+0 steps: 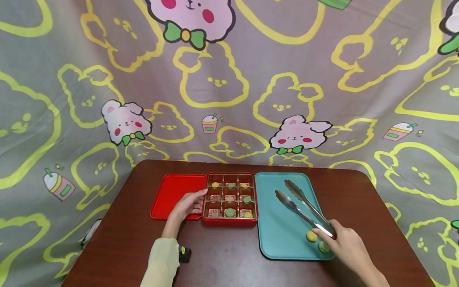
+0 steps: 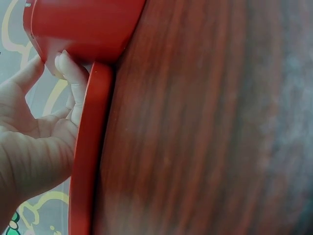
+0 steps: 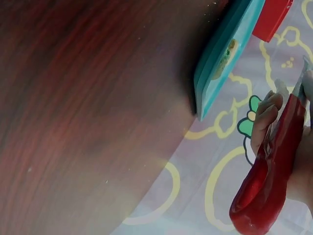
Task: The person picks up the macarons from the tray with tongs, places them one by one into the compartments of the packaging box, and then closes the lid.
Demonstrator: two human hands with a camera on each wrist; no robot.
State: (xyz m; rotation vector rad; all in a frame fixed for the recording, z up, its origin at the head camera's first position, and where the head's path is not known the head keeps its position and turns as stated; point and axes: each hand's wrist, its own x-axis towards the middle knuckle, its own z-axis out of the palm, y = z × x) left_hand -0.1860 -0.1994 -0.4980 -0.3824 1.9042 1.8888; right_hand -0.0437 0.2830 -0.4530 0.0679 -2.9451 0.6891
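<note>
My left hand (image 1: 189, 204) touches the left side of a red compartment box (image 1: 229, 223). In the left wrist view its fingertips rest against the box's red wall. Small round yellow, green and pinkish cookie-like pieces sit in several compartments; the left ones of the middle and front rows hold none. With my right hand (image 1: 346, 243) I grip metal tongs (image 1: 301, 211), their arms spread apart over the teal tray. The right wrist view shows their red handle (image 3: 274, 171). Close under the tongs, a yellow round piece (image 1: 311, 236) and a green one (image 1: 324, 246) lie on the tray.
The teal tray (image 1: 283, 239) lies right beside the box. On the left, a flat red tray or lid (image 1: 175, 191) adjoins the box, partly under my left hand. All stand on a dark brown wooden table (image 1: 222, 255), with a patterned curtain (image 1: 229, 119) behind it.
</note>
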